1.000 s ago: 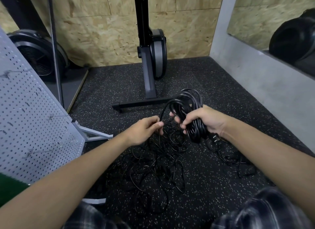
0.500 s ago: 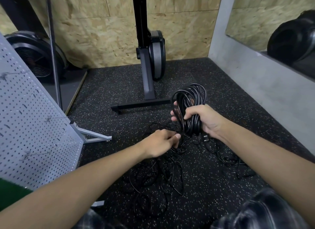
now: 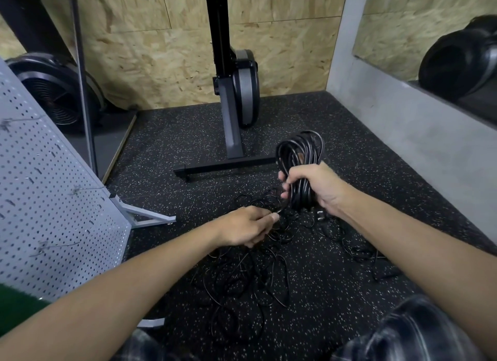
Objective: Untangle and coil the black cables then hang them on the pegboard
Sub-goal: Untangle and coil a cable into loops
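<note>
R hand (image 3: 317, 188), approx. 2 o'clock of frame ctr: fingers curled tight round the coil (image 3: 300, 156). They clamp its loops at mid-height so the turns cannot spring apart; loop top points to 12 o'clock.

L hand (image 3: 247, 226), near ctr: thumb and forefinger pinch one strand just below the coil, prob. to feed slack for the next wrap.

Rem. black cables (image 3: 250, 280) lie as a loose tangle on the floor mat (image 3: 349, 293) at 6 o'clock; plug end (image 3: 320, 215) is just below the R wrist.

No bin or box in view; nothing is contained.

Pegboard (image 3: 53, 212), 9 o'clock, stands on its frame. Hooks (image 3: 57, 246) are bare, so hanging is not yet done.
</note>
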Motion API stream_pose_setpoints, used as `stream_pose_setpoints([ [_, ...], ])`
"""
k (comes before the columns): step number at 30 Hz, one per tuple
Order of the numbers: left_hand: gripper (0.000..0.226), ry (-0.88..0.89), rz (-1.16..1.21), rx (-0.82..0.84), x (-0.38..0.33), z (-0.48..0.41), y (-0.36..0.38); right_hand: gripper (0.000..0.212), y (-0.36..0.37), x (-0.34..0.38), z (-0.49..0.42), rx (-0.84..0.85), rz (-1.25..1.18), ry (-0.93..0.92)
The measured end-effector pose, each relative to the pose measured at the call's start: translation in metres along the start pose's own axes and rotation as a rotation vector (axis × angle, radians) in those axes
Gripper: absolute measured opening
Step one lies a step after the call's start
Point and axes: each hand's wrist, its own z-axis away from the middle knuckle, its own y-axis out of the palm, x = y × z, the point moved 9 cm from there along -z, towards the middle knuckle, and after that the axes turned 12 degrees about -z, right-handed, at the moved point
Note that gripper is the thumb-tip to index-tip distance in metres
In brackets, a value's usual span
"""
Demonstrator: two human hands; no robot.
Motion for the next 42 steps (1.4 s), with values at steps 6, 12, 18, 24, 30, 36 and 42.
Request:
stream_pose_setpoints([
  [6,0.037,-0.007,-0.146,-0.042,0.026,-0.002,0.001,0.028,-0.039,0.025,-0.002,-0.323,0.278,-0.177],
  [12,0.035,-0.064,-0.192,-0.026,0.042,-0.003,-0.013,0.019,-0.027,0.045,0.009,-0.316,0.623,-0.320],
  [18,0.038,-0.100,-0.102,-0.148,0.056,0.004,-0.031,0.024,-0.037,0.054,0.011,-0.320,0.752,-0.345],
  [24,0.018,0.102,-0.363,-0.374,0.007,0.026,-0.073,0.054,-0.027,0.033,0.007,-0.151,0.806,-0.231],
  [30,0.015,0.260,-0.429,-0.390,-0.029,0.024,-0.074,0.069,0.006,0.022,0.011,0.055,0.832,-0.253],
  [36,0.012,0.324,-0.242,-0.494,-0.045,0.033,-0.088,0.093,0.019,0.009,0.009,0.133,0.829,-0.224],
  [42,0.016,0.296,-0.196,-0.648,-0.049,0.040,-0.097,0.080,0.016,0.005,0.002,0.073,0.794,-0.177],
])
